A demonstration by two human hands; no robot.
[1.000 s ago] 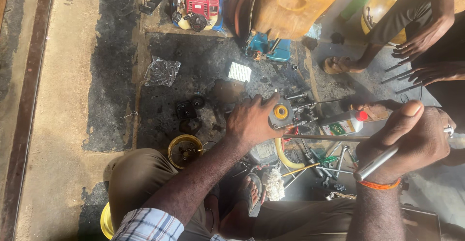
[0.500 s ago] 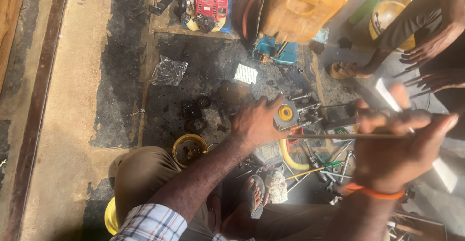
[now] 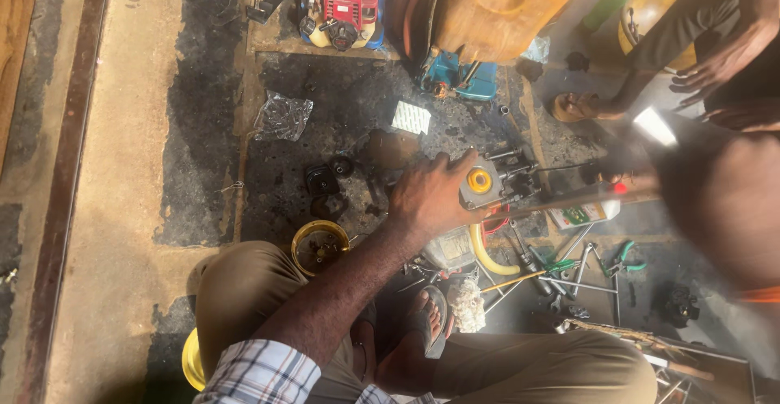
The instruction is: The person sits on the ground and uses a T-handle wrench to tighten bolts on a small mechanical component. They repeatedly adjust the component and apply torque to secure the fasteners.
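My right hand (image 3: 723, 209) is a close blur right of the grey engine part (image 3: 496, 183); I cannot tell its grip. My left hand (image 3: 431, 197) clasps that part's left side on the oil-stained floor (image 3: 203, 152). Yellow tin (image 3: 319, 246) lower left.

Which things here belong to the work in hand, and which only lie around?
In hand:
- left hand on grey metal part with yellow cap
- right hand, blurred

Lying around:
- red small engine
- yellow bowl
- plastic bag
- green-handled pliers
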